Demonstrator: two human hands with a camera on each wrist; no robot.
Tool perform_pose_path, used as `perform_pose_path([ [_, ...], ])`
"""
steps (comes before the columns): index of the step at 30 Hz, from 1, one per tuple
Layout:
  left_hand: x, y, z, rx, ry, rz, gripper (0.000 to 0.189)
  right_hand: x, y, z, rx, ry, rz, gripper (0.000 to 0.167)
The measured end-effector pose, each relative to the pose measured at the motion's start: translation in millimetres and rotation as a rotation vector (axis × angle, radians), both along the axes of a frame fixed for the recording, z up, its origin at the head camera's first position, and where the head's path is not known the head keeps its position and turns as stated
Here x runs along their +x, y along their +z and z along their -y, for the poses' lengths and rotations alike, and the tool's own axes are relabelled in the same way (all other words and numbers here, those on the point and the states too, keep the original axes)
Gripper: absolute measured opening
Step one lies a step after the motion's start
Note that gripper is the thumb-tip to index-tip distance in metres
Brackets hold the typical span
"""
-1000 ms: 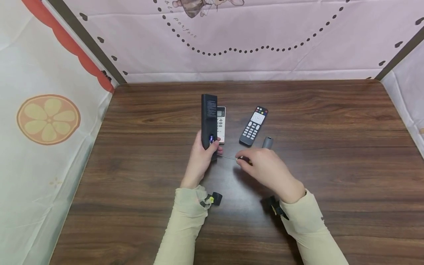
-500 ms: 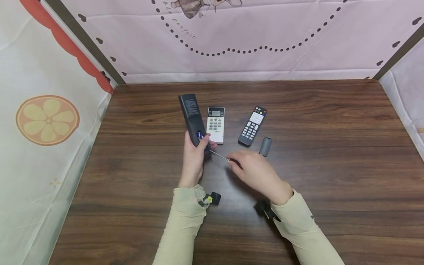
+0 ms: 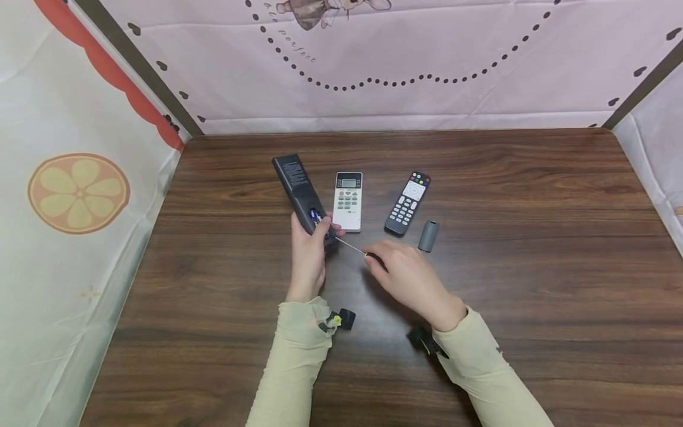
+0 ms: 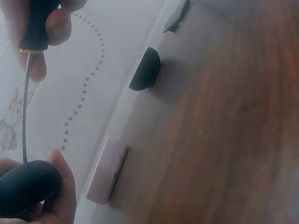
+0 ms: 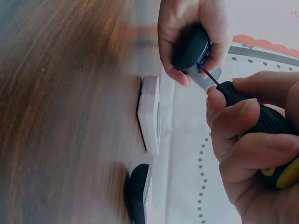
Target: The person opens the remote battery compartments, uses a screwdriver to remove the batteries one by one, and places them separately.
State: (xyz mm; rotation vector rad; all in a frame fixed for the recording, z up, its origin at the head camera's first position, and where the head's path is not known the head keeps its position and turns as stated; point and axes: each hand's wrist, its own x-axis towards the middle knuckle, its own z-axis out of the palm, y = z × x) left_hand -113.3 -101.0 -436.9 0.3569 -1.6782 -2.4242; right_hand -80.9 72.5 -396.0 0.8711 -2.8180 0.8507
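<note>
My left hand point(image 3: 309, 255) grips a black remote control point(image 3: 300, 193), its back turned up and its battery compartment point(image 3: 316, 218) uncovered with a battery showing inside. The left thumb lies along the compartment's side. In my right hand point(image 3: 408, 276) is a screwdriver point(image 5: 273, 122) with a black and yellow handle, held in curled fingers. Its thin metal shaft point(image 3: 349, 244) runs left to the remote's near end, the tip right at the open compartment and partly hidden there. In the left wrist view the shaft point(image 4: 26, 107) meets the rounded end of the remote point(image 4: 30, 184).
A white remote point(image 3: 348, 201) lies face up just right of the held one. Further right are a dark grey remote point(image 3: 408, 203) with white buttons and a small grey battery cover point(image 3: 428, 236). Cloth panels stand behind and left of the wooden table point(image 3: 533, 267).
The held remote has swung left and tilted, uncovering the white remote. My right hand has followed to the left with the screwdriver, and the battery cover now shows fully.
</note>
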Motion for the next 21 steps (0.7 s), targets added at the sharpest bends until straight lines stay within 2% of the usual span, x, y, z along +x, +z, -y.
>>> perform_pose_path([
  [13, -0.8, 1.4, 0.8, 0.025, 0.019, -0.01, 0.041, -2.3, 0.8, -0.7, -0.015, 0.005, 0.006, 0.019],
  [21, -0.8, -0.1, 3.0, 0.03, 0.015, 0.023, 0.043, -2.2, -1.6, -0.3, -0.015, 0.005, -0.001, 0.019],
])
